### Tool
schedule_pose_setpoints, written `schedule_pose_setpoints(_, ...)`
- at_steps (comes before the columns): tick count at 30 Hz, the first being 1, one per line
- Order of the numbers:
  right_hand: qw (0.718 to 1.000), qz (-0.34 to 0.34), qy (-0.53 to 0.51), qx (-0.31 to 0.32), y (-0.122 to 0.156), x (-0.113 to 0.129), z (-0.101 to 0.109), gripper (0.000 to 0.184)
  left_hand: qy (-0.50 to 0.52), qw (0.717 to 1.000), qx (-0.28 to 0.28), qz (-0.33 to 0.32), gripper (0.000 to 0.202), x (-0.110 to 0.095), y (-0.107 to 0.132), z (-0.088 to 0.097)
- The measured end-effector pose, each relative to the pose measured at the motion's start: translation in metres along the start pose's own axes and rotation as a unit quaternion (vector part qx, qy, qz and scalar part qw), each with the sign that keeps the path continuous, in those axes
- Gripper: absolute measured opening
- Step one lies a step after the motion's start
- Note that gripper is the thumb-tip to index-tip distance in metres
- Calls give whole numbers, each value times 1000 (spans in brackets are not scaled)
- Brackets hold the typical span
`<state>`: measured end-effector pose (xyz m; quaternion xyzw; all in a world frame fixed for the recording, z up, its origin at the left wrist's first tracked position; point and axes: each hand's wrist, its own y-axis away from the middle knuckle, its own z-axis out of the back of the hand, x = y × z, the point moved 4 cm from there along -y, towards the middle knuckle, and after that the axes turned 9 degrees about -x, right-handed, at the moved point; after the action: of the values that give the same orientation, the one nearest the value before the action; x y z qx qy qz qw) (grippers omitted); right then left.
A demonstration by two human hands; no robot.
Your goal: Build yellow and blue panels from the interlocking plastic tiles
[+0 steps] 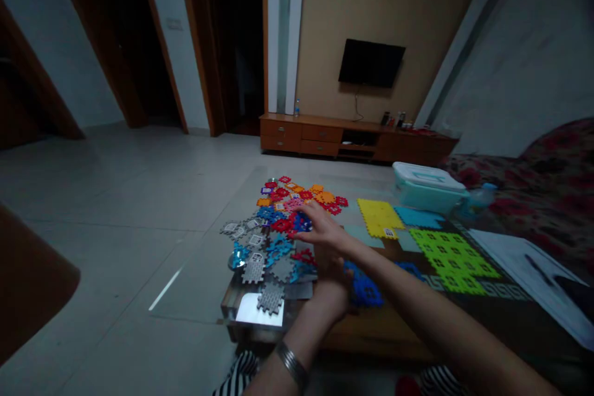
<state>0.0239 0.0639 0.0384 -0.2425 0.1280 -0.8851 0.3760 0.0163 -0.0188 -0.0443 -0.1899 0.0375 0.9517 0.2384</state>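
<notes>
A heap of small interlocking plastic tiles (283,223) in red, orange, blue and grey lies on a glass-topped low table (195,272). My right hand (322,229) reaches across from the right, its fingers stretched flat over the red and blue tiles in the middle of the heap. My left hand (330,281), with a metal bangle on its wrist, rests just below the right wrist, which hides its fingers. A joined blue tile piece (364,289) lies against the left hand; whether the hand grips it does not show.
Joined flat panels lie to the right: yellow (378,216), cyan (417,218) and lime green (450,260). A teal box with a white lid (427,189) stands behind them. A printed sheet (533,278) lies at the right edge, beside a floral sofa (557,173).
</notes>
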Motion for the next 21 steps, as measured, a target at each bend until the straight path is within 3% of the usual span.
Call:
schedule_pose_setpoints(2, 996, -79, 1, -41, 56, -36, 31, 48, -20, 1000, -4, 5, 75, -2, -2, -2)
schedule_pose_setpoints(4, 977, -209, 14, -51, 116, -72, 50, 51, -34, 999, -19, 6, 79, -2, -6, -3)
schedule_pose_setpoints(6, 952, -302, 44, -16, 169, -97, 55, 50, -37, 998, -37, -17, 81, -7, -11, -6)
schedule_pose_setpoints(8, 935, -346, 78, 13, 202, -106, 50, 48, -40, 997, -47, -50, 81, -13, -15, -12)
schedule_pose_setpoints(11, 927, -353, 121, 22, 216, -98, 39, 40, -51, 995, -52, -69, 77, -21, -18, -24)
schedule_pose_setpoints(15, 924, -353, 138, 54, 208, -82, 33, 34, -77, 992, -76, -63, 67, -24, -18, -28)
schedule_pose_setpoints(18, 914, -371, 145, 75, 204, -77, 38, 32, -96, 990, -78, -73, 62, -27, -18, -23)
schedule_pose_setpoints(21, 915, -371, 144, 59, 203, -71, 50, 31, -129, 987, -61, -76, 58, -32, -18, -19)
